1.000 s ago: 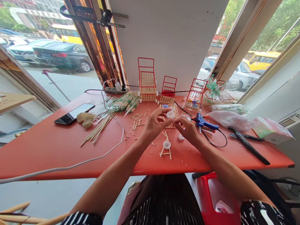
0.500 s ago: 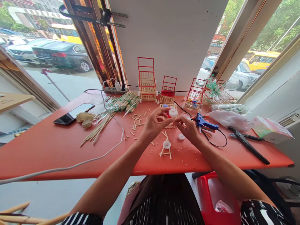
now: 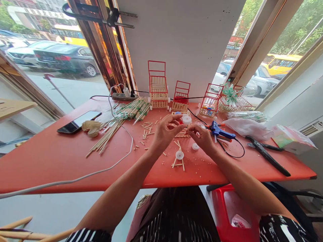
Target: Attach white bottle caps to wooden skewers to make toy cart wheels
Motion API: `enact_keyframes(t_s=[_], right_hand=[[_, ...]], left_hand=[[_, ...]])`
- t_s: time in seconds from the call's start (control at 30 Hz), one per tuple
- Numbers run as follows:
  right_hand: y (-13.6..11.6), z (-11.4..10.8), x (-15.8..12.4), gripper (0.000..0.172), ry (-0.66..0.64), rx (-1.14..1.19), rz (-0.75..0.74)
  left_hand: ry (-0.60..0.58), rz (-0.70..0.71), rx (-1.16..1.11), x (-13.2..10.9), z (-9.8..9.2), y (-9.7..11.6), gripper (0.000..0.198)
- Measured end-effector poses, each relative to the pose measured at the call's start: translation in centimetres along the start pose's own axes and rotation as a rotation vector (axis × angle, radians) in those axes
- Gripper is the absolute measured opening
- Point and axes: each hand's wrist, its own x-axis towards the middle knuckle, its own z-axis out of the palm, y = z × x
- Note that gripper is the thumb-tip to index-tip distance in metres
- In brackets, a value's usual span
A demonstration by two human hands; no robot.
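Over the middle of the red table, my left hand is closed on a white plastic wheel, its fingertips at the rim. My right hand pinches a thin wooden stick that stands upright just beneath the wheel. Whether stick and wheel are joined I cannot tell. Below my hands, another white wheel rests on short wooden sticks. A small white cap-like piece lies close to my right wrist. Partly hidden behind my fingers is a wooden stick frame.
Several small stick carts with red handles, such as a tall cart, stand along the back. Bundled sticks and a phone lie left. A blue glue gun, black-handled cutters and a plastic bag lie right. A cable crosses the table.
Both hands stay almost in place. The stick under the wheel now shows more plainly between my fingers.
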Motion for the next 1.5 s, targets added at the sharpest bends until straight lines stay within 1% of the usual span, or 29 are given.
enact_keyframes(t_s=[0.17,0.43,0.63,0.87,1.17,1.4,1.5], right_hand=[[-0.1,0.0,0.0,0.011,0.001,-0.024,0.0],[-0.6,-0.2,-0.1,0.011,0.005,-0.037,-0.025],[-1.0,-0.1,-0.2,0.013,-0.005,-0.043,-0.028],[-1.0,-0.2,-0.3,0.012,-0.013,-0.044,-0.015],[-1.2,-0.1,-0.2,0.013,-0.015,-0.05,-0.022],[-1.1,-0.1,-0.2,0.011,-0.016,-0.044,-0.027],[-1.1,-0.1,-0.2,0.012,0.0,-0.054,-0.021]], left_hand=[[0.02,0.017,0.011,0.1,-0.1,-0.1,0.035],[-0.021,0.034,0.01,-0.1,0.0,0.6,0.034],[-0.048,0.05,0.01,-0.1,-0.1,0.4,0.032],[-0.046,0.074,0.031,0.0,0.0,0.3,0.023],[-0.039,0.036,0.009,-0.2,0.2,0.6,0.028],[-0.043,0.023,0.028,-0.1,0.3,0.5,0.036],[-0.045,0.01,0.026,-0.1,0.2,0.7,0.043]])
